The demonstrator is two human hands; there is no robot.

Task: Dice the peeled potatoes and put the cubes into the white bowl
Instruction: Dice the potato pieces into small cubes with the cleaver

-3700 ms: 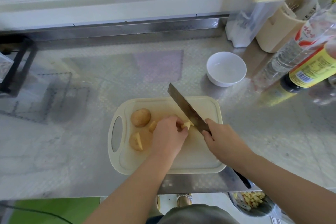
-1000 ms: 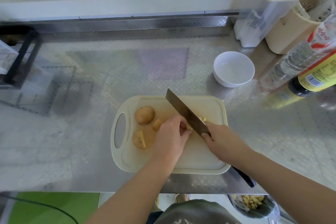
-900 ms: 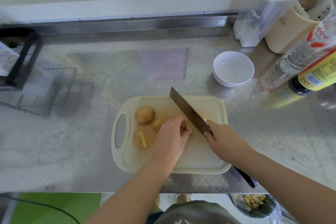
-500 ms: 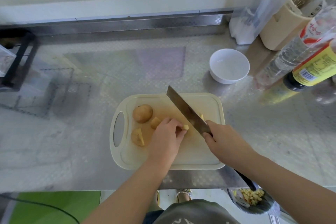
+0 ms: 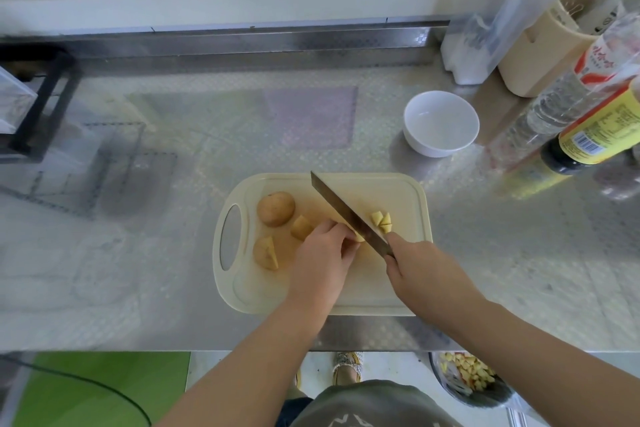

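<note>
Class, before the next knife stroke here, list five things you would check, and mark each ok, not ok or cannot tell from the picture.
1. Right hand grips the knife at its handle: ok.
2. Left hand pins the potato piece against the blade: ok.
3. Its fingertips are clear of the cutting edge: cannot tell.
4. Cutting board lies wholly on the counter: ok.
5. Cut cubes lie on the blade's far side, out of its path: ok.
6. White bowl is empty, beyond the board: ok.

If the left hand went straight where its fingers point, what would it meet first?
Probably the knife blade, lying across the left hand's path just past the potato piece it holds; height gap unclear.
</note>
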